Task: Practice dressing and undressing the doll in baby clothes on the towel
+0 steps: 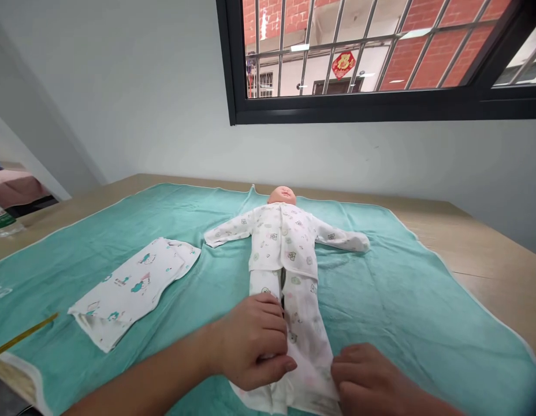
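A baby doll (pixel 282 195) lies on its back, arms spread, head towards the wall. It wears a white printed baby jacket (pixel 283 237) and matching baby trousers (pixel 305 323). My left hand (pixel 257 341) is closed over the left trouser leg, its fingers curled and its thumb pointing right; the fingertips are partly hidden. Against the outer edge of the right trouser leg, near the hem, my right hand (pixel 365 375) is closed on the cloth with bent fingers. The doll's feet are not visible.
A teal blanket (pixel 393 283) covers much of the wooden table (pixel 488 248). Left of the doll lies a folded white printed cloth (pixel 138 289). A yellow strip (pixel 23 337) and a plastic bottle (pixel 3 222) are at the far left. Behind are a wall and barred window.
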Demonstrator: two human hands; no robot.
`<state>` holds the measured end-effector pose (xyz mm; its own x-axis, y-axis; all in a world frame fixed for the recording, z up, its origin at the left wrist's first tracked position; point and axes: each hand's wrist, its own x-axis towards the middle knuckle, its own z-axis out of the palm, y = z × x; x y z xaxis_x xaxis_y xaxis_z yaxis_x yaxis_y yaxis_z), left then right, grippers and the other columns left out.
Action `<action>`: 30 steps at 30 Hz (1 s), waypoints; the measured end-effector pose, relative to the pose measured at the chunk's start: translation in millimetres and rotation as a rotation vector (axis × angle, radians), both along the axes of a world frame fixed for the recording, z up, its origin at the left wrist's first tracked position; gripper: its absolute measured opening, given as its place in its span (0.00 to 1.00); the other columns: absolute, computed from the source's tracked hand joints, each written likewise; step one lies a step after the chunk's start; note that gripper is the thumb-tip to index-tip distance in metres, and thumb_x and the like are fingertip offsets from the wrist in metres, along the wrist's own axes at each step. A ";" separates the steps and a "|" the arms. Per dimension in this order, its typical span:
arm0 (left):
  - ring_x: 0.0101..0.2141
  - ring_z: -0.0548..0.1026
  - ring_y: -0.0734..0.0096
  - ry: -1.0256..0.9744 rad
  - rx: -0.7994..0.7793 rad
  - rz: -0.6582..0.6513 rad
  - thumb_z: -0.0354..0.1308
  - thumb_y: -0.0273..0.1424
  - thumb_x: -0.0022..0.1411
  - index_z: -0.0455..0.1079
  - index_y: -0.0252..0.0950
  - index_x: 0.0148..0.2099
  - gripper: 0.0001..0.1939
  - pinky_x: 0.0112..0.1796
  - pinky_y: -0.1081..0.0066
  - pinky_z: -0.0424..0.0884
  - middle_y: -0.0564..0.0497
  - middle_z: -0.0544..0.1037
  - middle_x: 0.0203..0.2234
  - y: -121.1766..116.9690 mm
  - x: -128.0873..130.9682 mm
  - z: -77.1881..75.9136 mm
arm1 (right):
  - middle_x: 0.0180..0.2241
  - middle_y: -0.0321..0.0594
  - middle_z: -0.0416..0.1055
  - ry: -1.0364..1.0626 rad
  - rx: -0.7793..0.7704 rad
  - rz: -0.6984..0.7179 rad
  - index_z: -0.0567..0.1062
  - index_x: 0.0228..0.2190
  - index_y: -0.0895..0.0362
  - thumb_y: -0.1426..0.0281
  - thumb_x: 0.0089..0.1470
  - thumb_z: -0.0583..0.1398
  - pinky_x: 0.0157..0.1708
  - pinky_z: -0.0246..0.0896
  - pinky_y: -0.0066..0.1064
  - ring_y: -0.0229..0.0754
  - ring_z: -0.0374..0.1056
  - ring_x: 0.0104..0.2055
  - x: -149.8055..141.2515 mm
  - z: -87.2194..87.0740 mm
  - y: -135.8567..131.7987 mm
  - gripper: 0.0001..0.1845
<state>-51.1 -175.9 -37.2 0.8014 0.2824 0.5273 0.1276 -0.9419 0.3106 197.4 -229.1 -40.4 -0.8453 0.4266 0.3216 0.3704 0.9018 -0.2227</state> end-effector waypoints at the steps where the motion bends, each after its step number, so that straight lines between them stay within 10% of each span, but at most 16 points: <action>1: 0.25 0.70 0.70 0.006 -0.020 -0.006 0.50 0.33 0.64 0.61 0.37 0.24 0.15 0.39 0.64 0.68 0.51 0.73 0.18 0.0 -0.2 1.0 | 0.21 0.33 0.62 0.046 -0.055 0.001 0.54 0.23 0.55 0.81 0.56 0.49 0.30 0.50 0.30 0.35 0.59 0.25 4.1 1.1 2.2 0.13; 11: 0.27 0.71 0.72 0.230 0.109 -0.054 0.57 0.36 0.63 0.61 0.38 0.24 0.16 0.34 0.66 0.67 0.55 0.74 0.20 -25.2 7.7 -3.5 | 0.19 0.30 0.42 0.425 -0.399 -0.096 0.44 0.23 0.55 0.71 0.61 0.49 0.24 0.42 0.30 0.34 0.45 0.20 17.1 -20.9 27.4 0.19; 25: 0.18 0.65 0.76 0.368 0.402 0.000 0.65 0.38 0.60 0.66 0.36 0.24 0.17 0.29 0.71 0.67 0.58 0.69 0.15 -57.0 20.3 -38.6 | 0.20 0.29 0.50 0.332 -0.078 -0.187 0.49 0.22 0.56 0.76 0.60 0.54 0.25 0.39 0.29 0.32 0.45 0.22 3.2 -28.4 25.0 0.20; 30: 0.18 0.63 0.76 0.167 0.312 0.091 0.57 0.32 0.66 0.60 0.37 0.22 0.20 0.25 0.71 0.63 0.56 0.66 0.15 -55.1 10.1 -4.6 | 0.20 0.31 0.54 0.363 0.003 -0.183 0.53 0.21 0.56 0.77 0.60 0.54 0.25 0.42 0.30 0.33 0.48 0.23 2.0 -29.5 22.9 0.18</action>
